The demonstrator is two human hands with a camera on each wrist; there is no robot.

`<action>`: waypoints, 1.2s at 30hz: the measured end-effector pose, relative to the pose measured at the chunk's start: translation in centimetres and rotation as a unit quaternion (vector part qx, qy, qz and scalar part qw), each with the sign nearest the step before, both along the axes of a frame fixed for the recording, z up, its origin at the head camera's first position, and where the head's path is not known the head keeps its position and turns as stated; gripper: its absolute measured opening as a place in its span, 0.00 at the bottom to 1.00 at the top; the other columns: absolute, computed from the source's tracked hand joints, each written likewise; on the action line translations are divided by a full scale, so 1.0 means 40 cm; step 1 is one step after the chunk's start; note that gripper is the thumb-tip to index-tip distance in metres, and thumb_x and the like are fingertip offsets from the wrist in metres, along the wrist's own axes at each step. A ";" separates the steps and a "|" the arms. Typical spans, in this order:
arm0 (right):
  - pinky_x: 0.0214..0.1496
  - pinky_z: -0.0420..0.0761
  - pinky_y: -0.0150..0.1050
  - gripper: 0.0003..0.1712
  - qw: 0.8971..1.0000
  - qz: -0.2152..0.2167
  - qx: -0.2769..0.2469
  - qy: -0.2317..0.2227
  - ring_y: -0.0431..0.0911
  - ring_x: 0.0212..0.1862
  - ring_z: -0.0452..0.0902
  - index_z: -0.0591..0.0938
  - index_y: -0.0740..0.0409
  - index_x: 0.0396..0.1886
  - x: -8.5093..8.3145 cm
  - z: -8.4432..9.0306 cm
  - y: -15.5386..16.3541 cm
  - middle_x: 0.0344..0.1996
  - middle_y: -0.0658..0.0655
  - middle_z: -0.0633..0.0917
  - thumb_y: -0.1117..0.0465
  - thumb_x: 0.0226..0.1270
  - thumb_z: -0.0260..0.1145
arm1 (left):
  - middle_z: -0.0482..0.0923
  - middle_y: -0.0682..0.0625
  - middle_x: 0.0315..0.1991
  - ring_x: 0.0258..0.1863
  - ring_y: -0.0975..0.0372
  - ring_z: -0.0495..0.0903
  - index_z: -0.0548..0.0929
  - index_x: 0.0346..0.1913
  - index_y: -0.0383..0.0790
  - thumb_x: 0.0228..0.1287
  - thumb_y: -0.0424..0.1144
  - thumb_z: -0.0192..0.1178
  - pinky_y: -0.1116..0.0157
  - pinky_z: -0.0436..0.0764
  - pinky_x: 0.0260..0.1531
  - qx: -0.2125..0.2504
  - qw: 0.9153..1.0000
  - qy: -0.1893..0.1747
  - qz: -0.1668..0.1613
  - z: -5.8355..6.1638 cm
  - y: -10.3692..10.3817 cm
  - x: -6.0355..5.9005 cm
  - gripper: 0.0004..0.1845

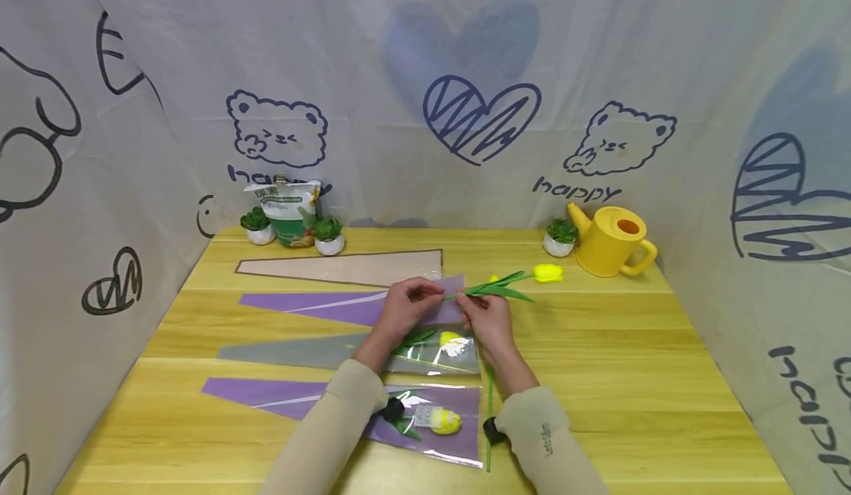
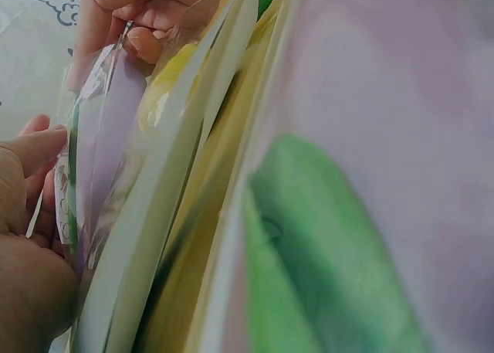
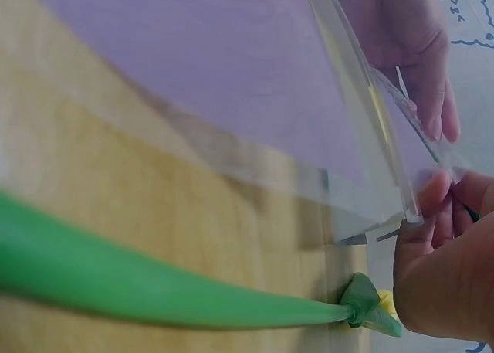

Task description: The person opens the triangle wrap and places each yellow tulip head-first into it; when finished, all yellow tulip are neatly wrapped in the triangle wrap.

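Both my hands pinch mouth of purple sleeve (image 1: 372,305) mid-table: left hand (image 1: 403,309), right hand (image 1: 487,320). Film looks light, floppy, slippery; I'd grip edges. Tulip (image 1: 515,283) stem just beside.

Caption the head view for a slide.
Both hands, left hand and right hand, pinch a purple cellophane sleeve beside a yellow tulip.

Four sleeves (image 1: 346,268) lie on the table, two of them purple. Three yellow tulips (image 1: 547,272), one just beyond the fingers (image 1: 432,293). Three potted plants (image 1: 561,237), one watering can (image 1: 610,240), one bag (image 1: 291,210).
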State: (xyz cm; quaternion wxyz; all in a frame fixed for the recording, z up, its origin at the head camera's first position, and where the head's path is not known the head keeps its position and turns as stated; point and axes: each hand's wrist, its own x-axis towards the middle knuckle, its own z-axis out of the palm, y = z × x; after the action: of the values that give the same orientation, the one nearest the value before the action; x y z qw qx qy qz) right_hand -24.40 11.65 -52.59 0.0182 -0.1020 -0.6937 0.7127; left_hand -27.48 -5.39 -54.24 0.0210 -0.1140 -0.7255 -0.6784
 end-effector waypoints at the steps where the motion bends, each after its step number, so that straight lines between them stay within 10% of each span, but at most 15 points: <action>1: 0.21 0.77 0.29 0.12 1.000 0.001 -0.002 0.000 0.39 0.23 0.77 0.87 0.70 0.46 0.000 -0.001 0.000 0.33 0.59 0.91 0.64 0.70 0.72 | 0.88 0.34 0.40 0.32 0.69 0.81 0.89 0.43 0.28 0.59 0.27 0.74 0.74 0.79 0.37 0.000 1.000 0.001 0.001 0.000 0.001 0.000 0.10; 15: 0.32 0.87 0.33 0.16 0.996 -0.014 -0.086 -0.013 0.40 0.26 0.86 0.82 0.78 0.53 0.009 0.009 0.001 0.41 0.71 0.90 0.68 0.73 0.68 | 0.87 0.31 0.40 0.32 0.68 0.81 0.89 0.44 0.28 0.60 0.27 0.73 0.75 0.79 0.36 0.002 1.000 0.000 0.008 -0.004 0.000 -0.001 0.10; 36: 0.34 0.88 0.34 0.15 0.997 -0.034 -0.062 -0.026 0.42 0.27 0.88 0.84 0.79 0.51 0.022 0.008 0.005 0.37 0.73 0.90 0.72 0.69 0.69 | 0.88 0.34 0.38 0.29 0.70 0.81 0.89 0.42 0.28 0.61 0.25 0.72 0.74 0.78 0.33 0.005 1.000 -0.004 0.010 -0.013 0.005 -0.001 0.08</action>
State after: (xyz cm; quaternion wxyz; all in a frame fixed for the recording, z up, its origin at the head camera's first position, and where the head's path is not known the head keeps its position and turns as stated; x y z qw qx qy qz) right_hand -23.53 11.84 -52.27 0.0178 -0.1451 -0.6448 0.7502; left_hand -27.52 -5.19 -54.77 0.0252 -0.1037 -0.7235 -0.6820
